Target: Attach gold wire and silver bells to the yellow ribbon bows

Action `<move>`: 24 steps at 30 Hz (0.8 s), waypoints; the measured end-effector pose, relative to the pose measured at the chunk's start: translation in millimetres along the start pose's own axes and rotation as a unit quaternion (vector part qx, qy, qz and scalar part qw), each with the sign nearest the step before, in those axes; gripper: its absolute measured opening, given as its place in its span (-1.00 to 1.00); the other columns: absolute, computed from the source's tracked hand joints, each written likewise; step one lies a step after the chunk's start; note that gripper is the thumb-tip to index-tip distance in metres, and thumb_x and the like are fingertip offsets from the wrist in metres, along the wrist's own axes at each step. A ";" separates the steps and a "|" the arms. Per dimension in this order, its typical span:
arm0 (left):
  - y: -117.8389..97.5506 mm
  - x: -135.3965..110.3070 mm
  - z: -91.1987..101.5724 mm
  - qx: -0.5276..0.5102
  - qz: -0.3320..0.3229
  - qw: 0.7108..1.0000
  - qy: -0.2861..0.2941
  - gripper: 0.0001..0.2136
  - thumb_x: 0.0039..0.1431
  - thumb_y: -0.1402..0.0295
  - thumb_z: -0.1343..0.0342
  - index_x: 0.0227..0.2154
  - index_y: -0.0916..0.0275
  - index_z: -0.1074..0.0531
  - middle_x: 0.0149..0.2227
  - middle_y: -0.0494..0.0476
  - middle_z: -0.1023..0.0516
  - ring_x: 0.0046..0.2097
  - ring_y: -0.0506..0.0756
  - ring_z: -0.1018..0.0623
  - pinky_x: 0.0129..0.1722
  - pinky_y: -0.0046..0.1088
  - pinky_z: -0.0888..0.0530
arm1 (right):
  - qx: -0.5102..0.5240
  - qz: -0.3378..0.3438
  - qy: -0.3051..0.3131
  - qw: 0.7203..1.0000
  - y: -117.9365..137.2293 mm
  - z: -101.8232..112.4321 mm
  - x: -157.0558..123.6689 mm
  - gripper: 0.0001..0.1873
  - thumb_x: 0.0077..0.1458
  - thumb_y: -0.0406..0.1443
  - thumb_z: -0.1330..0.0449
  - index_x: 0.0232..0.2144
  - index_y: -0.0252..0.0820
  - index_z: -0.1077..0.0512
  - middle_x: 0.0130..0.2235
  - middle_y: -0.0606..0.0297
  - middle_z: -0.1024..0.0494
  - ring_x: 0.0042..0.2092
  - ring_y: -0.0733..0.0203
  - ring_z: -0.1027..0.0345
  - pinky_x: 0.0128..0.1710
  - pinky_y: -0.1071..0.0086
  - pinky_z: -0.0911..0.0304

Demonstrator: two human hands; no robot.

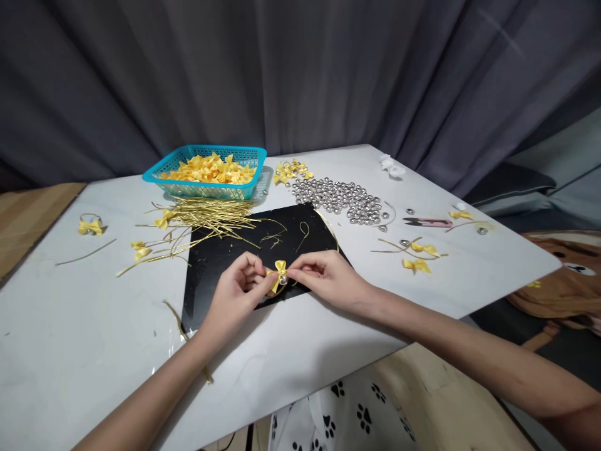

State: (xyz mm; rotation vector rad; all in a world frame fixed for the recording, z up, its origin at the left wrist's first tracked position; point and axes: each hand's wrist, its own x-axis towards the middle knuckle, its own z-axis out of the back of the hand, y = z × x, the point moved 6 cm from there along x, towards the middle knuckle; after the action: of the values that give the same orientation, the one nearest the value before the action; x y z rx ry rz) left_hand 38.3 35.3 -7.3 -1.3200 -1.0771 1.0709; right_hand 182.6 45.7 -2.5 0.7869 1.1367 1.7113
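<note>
Above the near edge of a black mat point(211, 275), a yellow ribbon bow point(280, 267) with a small silver bell point(282, 280) at its middle is held between my two hands. My left hand point(244, 279) pinches the bow's left side between thumb and fingers. From the other side, my right hand point(323, 272) closes thumb and forefinger at the bow's right edge, seemingly on a thin gold cord; the fingertips hide exactly what. A loop of gold cord hangs just below the bow.
A blue basket point(201, 188) of yellow bows stands at the back left, with gold cords point(211, 216) heaped before it. Silver bells point(342, 197) are spread behind the mat. Pink-handled snips point(428, 222) lie to the right, near loose bows point(416, 265).
</note>
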 end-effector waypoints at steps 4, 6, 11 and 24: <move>0.0 -0.3 -1.3 -0.004 0.013 1.000 0.005 -0.74 -0.04 0.34 -0.23 -0.52 0.24 -0.19 -0.57 -0.13 -0.38 -0.56 -0.13 -0.38 -0.53 -0.63 -0.35 | -0.018 0.015 0.002 1.000 2.1 1.4 0.1 -0.82 0.07 -0.28 -0.10 -0.49 -0.29 -0.38 -0.64 0.50 -0.07 -0.57 0.45 0.11 -0.56 0.50 0.11; -0.6 -0.4 -2.5 -0.015 0.033 0.999 0.012 -0.71 -0.06 0.33 -0.24 -0.53 0.24 -0.17 -0.56 -0.12 -0.39 -0.59 -0.14 -0.38 -0.55 -0.62 -0.35 | -0.043 0.063 0.003 0.997 9.2 5.5 0.1 -0.87 0.04 -0.35 -0.08 -0.51 -0.27 -0.33 -0.63 0.51 -0.05 -0.57 0.46 0.10 -0.55 0.51 0.09; -2.4 0.8 -1.8 -0.046 0.063 0.997 0.010 -0.66 -0.11 0.31 -0.26 -0.53 0.23 -0.13 -0.56 -0.14 -0.38 -0.63 -0.15 -0.35 -0.67 -0.68 -0.18 | -0.098 0.184 0.029 0.978 23.9 10.7 -2.2 -0.90 -0.07 -0.47 -0.10 -0.56 -0.25 -0.26 -0.60 0.51 -0.04 -0.56 0.48 0.10 -0.54 0.52 0.08; -5.4 -0.9 -3.6 -0.039 0.046 0.998 0.003 -0.70 -0.17 0.44 -0.29 -0.54 0.26 -0.19 -0.58 -0.13 -0.44 -0.64 -0.15 -0.37 -0.65 -0.68 -0.24 | 0.132 0.015 0.055 0.990 6.6 3.6 0.3 -0.79 0.04 -0.22 -0.16 -0.48 -0.25 -0.29 -0.57 0.46 -0.16 -0.52 0.42 0.01 -0.52 0.48 0.08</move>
State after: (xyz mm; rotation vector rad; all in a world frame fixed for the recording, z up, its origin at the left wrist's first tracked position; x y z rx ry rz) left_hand 41.6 33.9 -1.8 -1.4447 -1.0719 1.1019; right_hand 183.3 46.2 4.9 0.8816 1.4557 1.6659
